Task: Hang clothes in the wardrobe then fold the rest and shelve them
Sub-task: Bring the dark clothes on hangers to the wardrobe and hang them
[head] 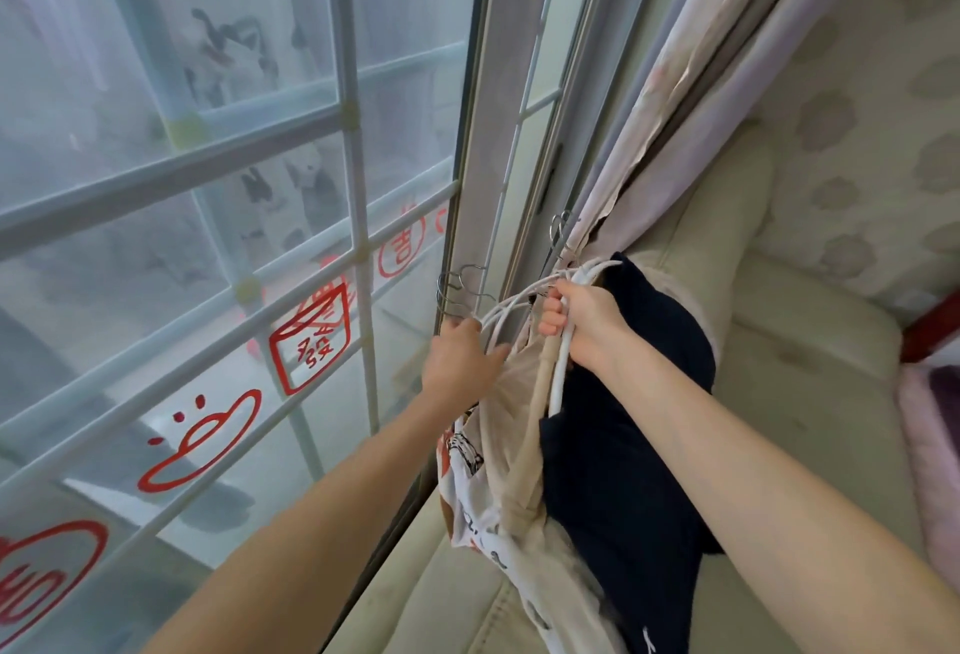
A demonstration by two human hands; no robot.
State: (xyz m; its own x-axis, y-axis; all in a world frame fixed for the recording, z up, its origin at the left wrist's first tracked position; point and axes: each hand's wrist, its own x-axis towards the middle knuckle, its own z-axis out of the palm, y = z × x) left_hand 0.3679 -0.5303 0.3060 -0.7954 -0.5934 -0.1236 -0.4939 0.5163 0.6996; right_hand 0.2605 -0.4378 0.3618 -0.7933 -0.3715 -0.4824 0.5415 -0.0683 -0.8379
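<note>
Smooth white plastic hangers [558,372] with shiny metal hooks [460,289] are seen; matt dark cloth [634,445] is draped beside glossy glass [208,237].

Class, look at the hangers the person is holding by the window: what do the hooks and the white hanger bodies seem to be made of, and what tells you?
Hooks: probably metal wire, thin, grey, with a slight shine. White hanger bodies, gripped by the right hand: likely plastic or plastic-coated wire, smooth, matte and evenly white; the picture cannot settle which.
</note>
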